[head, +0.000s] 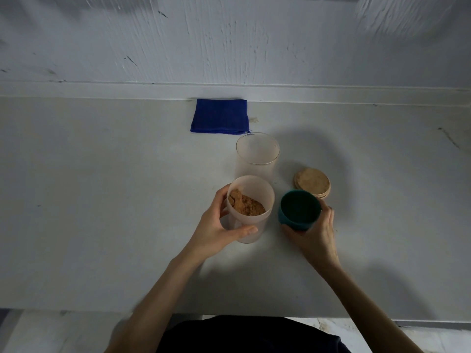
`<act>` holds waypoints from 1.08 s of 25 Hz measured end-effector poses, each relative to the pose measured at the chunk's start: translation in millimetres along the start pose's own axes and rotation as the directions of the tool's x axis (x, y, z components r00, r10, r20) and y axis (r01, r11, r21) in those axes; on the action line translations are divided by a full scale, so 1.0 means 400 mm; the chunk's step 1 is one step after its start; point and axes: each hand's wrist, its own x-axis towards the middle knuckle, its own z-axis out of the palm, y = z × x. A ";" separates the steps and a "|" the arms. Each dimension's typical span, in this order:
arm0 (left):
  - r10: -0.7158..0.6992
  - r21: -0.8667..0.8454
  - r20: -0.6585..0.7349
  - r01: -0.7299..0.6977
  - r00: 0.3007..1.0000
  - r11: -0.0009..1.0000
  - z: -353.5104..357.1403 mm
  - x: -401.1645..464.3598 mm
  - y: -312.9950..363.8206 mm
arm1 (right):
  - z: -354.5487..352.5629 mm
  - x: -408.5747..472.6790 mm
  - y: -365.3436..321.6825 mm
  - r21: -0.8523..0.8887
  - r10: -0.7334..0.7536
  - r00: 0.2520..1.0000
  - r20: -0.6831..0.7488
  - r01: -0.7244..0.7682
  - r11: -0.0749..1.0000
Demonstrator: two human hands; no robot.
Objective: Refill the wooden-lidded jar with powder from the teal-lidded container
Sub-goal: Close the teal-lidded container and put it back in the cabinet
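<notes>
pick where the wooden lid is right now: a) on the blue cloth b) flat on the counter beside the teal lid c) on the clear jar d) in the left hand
b: the wooden lid lies flat on the counter, just behind the teal lid that the right hand holds.

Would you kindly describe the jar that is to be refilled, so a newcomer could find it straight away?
Start at the blue cloth lying against the wall at the back of the counter. Just in front of its right corner stands the clear glass jar, upright and lidless. Unlike the frosted container nearer the person, it holds no brown powder and no hand touches it.
</notes>
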 end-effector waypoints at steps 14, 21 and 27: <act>-0.018 -0.033 -0.026 0.017 1.000 0.999 0.006 0.000 0.011 | -0.199 0.077 -0.199 -0.238 -0.516 0.740 0.431 0.645 0.726; -0.041 -0.013 -0.007 0.041 0.999 0.999 0.003 0.001 0.018 | -0.138 0.121 -0.337 -0.134 -0.482 0.648 0.590 0.667 0.733; -0.038 0.026 -0.005 0.038 0.999 0.999 0.003 0.007 0.009 | -0.112 0.133 -0.378 -0.118 -0.487 0.563 0.668 0.726 0.678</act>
